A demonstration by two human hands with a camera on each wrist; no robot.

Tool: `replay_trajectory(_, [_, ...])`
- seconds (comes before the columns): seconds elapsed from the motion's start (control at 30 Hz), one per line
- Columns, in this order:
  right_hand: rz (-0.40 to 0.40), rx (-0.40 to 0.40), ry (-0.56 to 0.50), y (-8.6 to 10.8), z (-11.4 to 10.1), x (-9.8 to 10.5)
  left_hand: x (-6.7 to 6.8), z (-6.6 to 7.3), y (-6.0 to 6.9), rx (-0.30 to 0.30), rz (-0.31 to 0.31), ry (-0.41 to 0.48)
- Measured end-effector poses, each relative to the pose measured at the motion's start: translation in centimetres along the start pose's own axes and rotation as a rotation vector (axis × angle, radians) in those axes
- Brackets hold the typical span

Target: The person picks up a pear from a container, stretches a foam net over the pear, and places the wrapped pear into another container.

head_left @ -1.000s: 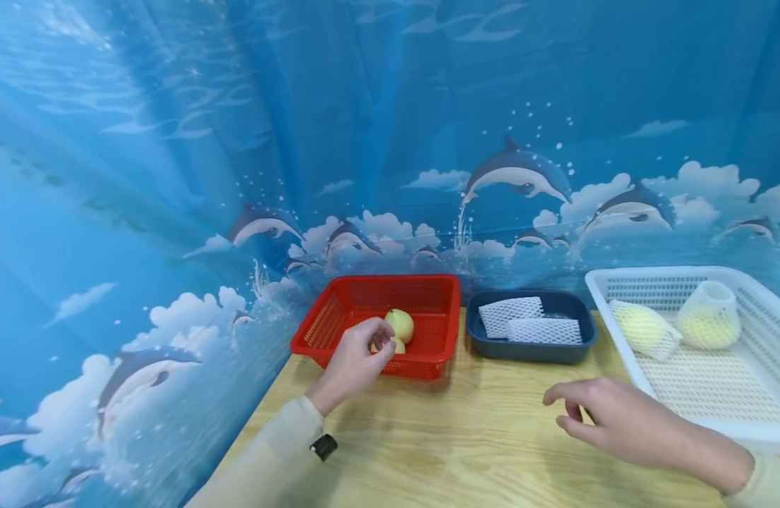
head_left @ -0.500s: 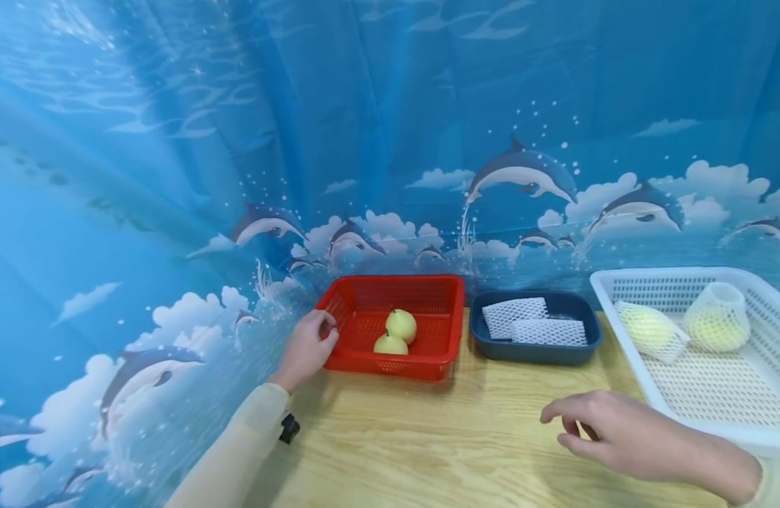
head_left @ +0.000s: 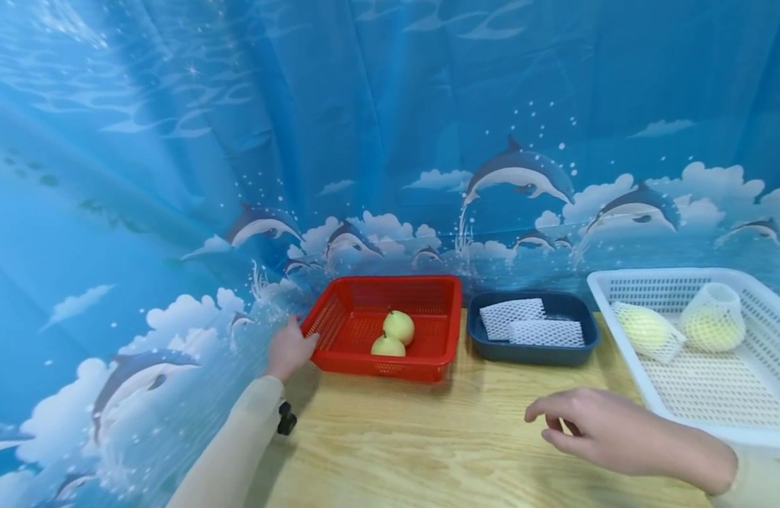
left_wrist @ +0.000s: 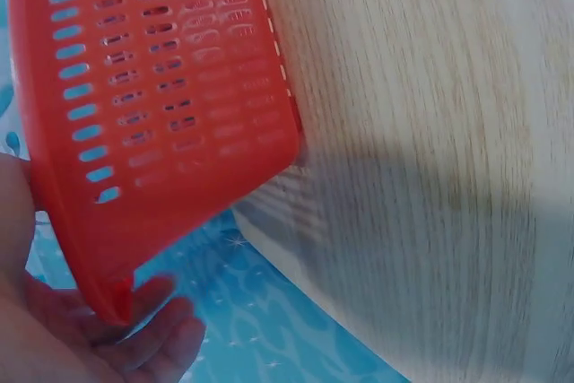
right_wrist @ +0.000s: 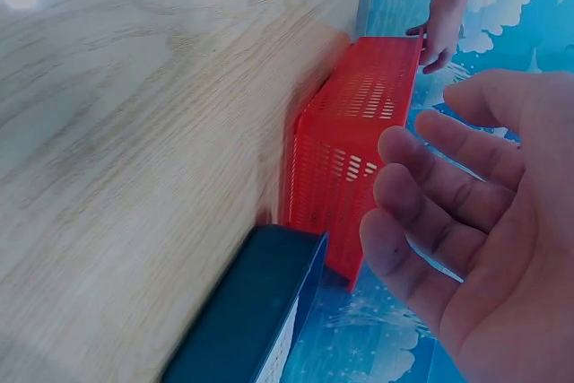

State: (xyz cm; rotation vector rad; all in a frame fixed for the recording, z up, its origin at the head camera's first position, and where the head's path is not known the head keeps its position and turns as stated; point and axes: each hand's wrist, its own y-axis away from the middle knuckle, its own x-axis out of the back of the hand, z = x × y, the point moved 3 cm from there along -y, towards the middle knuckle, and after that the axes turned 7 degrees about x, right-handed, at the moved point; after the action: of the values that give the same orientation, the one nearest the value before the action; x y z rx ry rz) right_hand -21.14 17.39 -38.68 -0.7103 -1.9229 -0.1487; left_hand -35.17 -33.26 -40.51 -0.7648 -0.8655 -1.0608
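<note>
My left hand (head_left: 291,348) is at the left side of the red plastic basket (head_left: 450,360), its thumb at the rim. In the left wrist view the fingers (left_wrist: 152,338) curl under the rim's corner, gripping the basket. Two yellow-green pears (head_left: 399,327) lie inside it, one in front of the other. My right hand (head_left: 608,432) hovers above the table, fingers loosely bent, holding nothing. The right wrist view shows its palm (right_wrist: 502,284) bare.
Right of the basket stands a dark blue tray (head_left: 529,353) with two white foam net sleeves (head_left: 545,332). Further right, a white basket (head_left: 672,421) holds two fruits in foam nets (head_left: 712,326). A dolphin-print curtain (head_left: 390,141) hangs behind the wooden table (head_left: 415,437).
My left hand has moved left from above the pears to the red basket's left rim and taken hold there. The right hand has shifted slightly left.
</note>
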Motion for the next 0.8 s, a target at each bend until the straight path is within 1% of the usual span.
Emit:
replay_trajectory(0.07, [0.004, 0.012, 0.005, -0.5, -0.2, 0.0, 0.0, -0.5, -0.1, 0.039, -0.031, -0.011])
replay_trajectory(0.13, [0.004, 0.021, 0.007, -1.2, -0.4, 0.1, 0.1, -0.7, -0.1, 0.059, -0.044, -0.022])
replay_trajectory(0.3, [-0.002, 0.023, 0.005, -3.6, -0.7, 0.6, 0.4, -0.4, 0.1, 0.084, -0.056, -0.063])
replay_trajectory(0.43, [-0.003, 0.0, 0.028, -6.4, -1.0, 1.1, 0.3, 0.1, 0.1, 0.083, -0.066, -0.081])
replay_trajectory(0.53, [0.017, 0.0, 0.057, -8.7, -1.0, 1.1, 0.1, 0.0, 0.0, 0.079, -0.064, -0.098])
replay_trajectory(0.67, [0.052, 0.008, 0.007, -11.9, -0.4, 0.9, -0.1, -0.1, -0.1, 0.082, -0.058, -0.126])
replay_trajectory(0.8, [0.069, -0.005, -0.054, -15.2, 0.2, 1.0, -0.2, -0.1, -0.3, 0.09, -0.068, -0.135])
